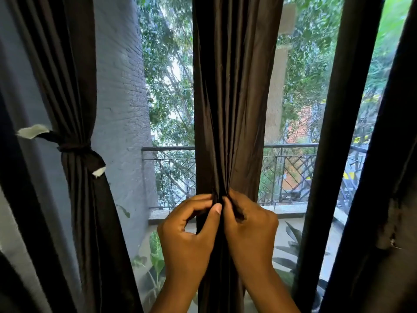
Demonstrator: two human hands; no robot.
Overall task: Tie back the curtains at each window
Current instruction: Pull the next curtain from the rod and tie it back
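Two hands, left (188, 233) and right (249, 227), pinch the gathered middle curtain (234, 98) at the window's centre, thumbs touching. Left of it hangs a curtain (74, 86) bound with a tie (74, 147).

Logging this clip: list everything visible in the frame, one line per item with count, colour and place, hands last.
middle curtain: one, dark brown, centre, hanging loose and bunched where both hands meet.
left curtain: one, dark brown, left, already gathered.
tie-back: one, dark strip with white ends, knotted round the left curtain.
right curtains: two dark panels at the right edge; whether they are tied cannot be told.
brick wall: one, grey, outside, left of centre.
balcony railing: one, dark metal, lattice pattern, behind the middle curtain.
trees: green foliage beyond the railing; count unclear.
potted plants: green leaves low on the balcony; count unclear.
left hand: pinches the middle curtain's folds.
right hand: pinches the same folds, touching the left hand.
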